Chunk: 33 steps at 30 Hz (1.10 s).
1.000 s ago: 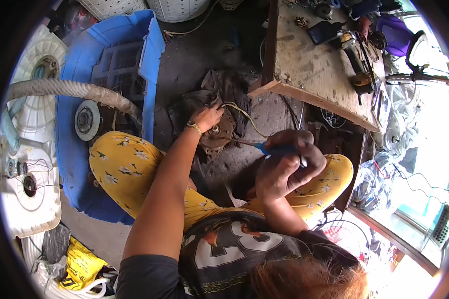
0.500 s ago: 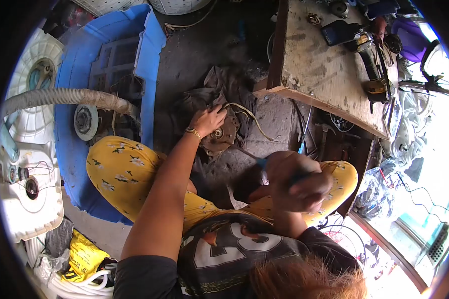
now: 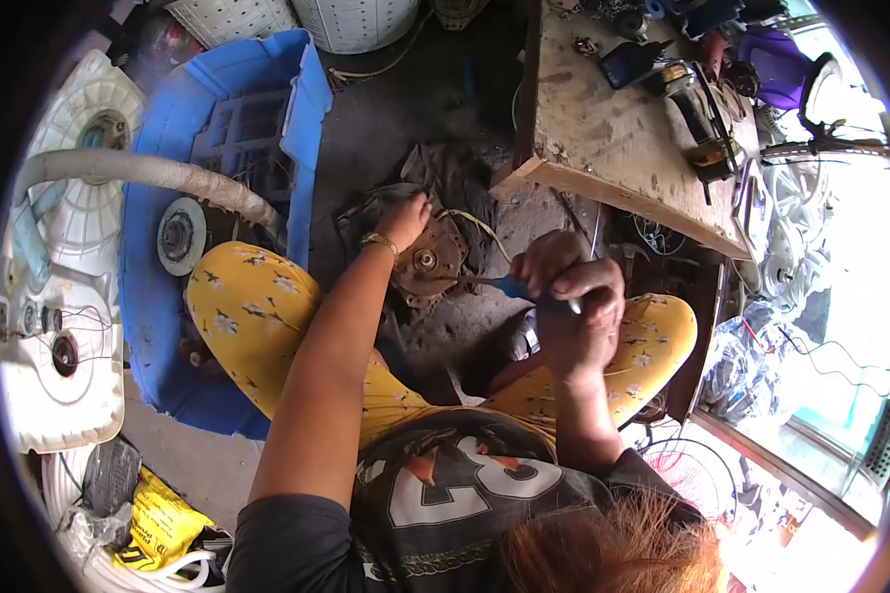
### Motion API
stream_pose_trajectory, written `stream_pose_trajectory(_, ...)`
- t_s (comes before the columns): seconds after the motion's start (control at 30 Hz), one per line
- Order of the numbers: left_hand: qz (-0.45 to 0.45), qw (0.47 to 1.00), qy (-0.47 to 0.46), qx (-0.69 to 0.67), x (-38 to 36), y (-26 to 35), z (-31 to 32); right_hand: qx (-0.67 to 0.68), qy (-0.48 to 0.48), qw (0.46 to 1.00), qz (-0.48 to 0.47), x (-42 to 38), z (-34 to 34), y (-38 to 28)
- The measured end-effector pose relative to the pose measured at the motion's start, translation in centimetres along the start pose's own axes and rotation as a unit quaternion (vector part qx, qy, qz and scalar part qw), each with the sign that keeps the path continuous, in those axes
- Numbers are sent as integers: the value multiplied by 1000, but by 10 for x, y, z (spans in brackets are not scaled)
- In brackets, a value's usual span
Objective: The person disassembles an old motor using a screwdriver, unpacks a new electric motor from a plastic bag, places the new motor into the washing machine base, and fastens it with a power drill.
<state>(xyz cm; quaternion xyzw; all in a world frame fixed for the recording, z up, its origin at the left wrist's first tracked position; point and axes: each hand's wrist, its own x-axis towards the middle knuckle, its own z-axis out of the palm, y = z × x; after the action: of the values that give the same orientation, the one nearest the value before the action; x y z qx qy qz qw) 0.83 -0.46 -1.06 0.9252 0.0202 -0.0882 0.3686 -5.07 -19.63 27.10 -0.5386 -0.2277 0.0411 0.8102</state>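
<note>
A rusty, round motor [image 3: 443, 259] with a shaft hub in its middle lies on the floor between my knees, partly on a dark cloth [image 3: 430, 168]. My left hand [image 3: 403, 217] grips the motor's upper left edge, its fingertips partly hidden. Closed around a screwdriver, my right hand [image 3: 578, 306] is to the right of the motor. The screwdriver [image 3: 509, 287] has a blue handle, and its thin shaft points left onto the motor's lower right face. Pale wires [image 3: 480, 223] come out of the motor's upper side.
A blue washing machine body [image 3: 153, 336] with a grey ribbed hose [image 3: 158, 173] stands at the left. To the right is a wooden table [image 3: 603, 128] bearing a cordless drill [image 3: 697, 119]. A yellow bag [image 3: 163, 519] lies at the lower left.
My right hand, blurred before, is now sharper and slightly higher, with the screwdriver shaft nearer level. My left hand has shifted a little leftward on the motor. The whole view has shifted slightly.
</note>
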Motion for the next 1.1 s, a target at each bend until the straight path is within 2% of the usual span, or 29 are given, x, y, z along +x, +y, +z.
stream_pose_trajectory(0.07,-64,993,87,-52,7,-12,2,57,32,998,-8,-13,8,11)
stream_pose_trajectory(0.1,-118,972,82,-185,6,-7,-5,107,49,993,-14,-16,15,13)
stream_pose_trajectory(0.13,-169,931,74,-314,4,3,-18,62,32,994,-79,-17,16,22)
stream_pose_trajectory(0.17,-216,871,62,-437,1,12,-31,2,56,995,-86,-20,19,22)
stream_pose_trajectory(0.23,-193,811,47,-551,-4,21,-44,-119,111,982,-101,-25,26,20)
stream_pose_trajectory(0.27,-179,781,43,-596,-6,26,-50,-126,108,975,-150,-24,27,20)
stream_pose_trajectory(0.33,-171,732,24,-659,-10,41,-60,-199,84,959,-185,-23,11,27)
stream_pose_trajectory(0.43,-118,711,-32,-692,-26,64,-70,-109,47,988,-97,-33,5,17)
stream_pose_trajectory(0.47,-70,793,-65,-602,-32,71,-71,-17,54,997,-45,-37,9,11)
stream_pose_trajectory(0.5,-21,860,-96,-501,-36,76,-70,19,60,997,-51,-38,9,14)
stream_pose_trajectory(0.53,29,912,-126,-390,-44,85,-71,55,67,995,-58,-38,9,17)
stream_pose_trajectory(0.57,127,940,-82,-306,-58,98,-65,91,72,991,-66,-39,10,19)
stream_pose_trajectory(0.63,143,957,-194,-164,-77,111,-64,-59,127,981,-134,-39,8,25)
stream_pose_trajectory(0.67,198,963,-170,-75,-87,112,-58,-137,161,966,-147,-41,7,25)
stream_pose_trajectory(0.7,251,957,-143,15,-96,115,-54,-225,123,965,-57,-47,5,14)
stream_pose_trajectory(0.73,329,941,-84,18,-103,116,-54,-236,90,965,-76,-44,3,12)
stream_pose_trajectory(0.8,305,948,-88,12,-108,114,-47,-265,59,957,-105,-42,-4,17)
stream_pose_trajectory(0.9,270,957,-96,45,-107,115,-47,-400,20,916,-19,-58,-24,40)
stream_pose_trajectory(0.93,274,956,-91,50,-103,110,-44,-410,-10,910,52,-63,-32,47)
stream_pose_trajectory(1.03,265,960,-67,67,-102,106,-40,-212,38,967,135,-72,-29,67)
stream_pose_trajectory(1.07,258,962,-59,73,-103,106,-39,-209,53,964,157,-76,-30,68)
stream_pose_trajectory(1.1,282,957,-34,55,-103,102,-35,-199,59,968,140,-78,-31,72)
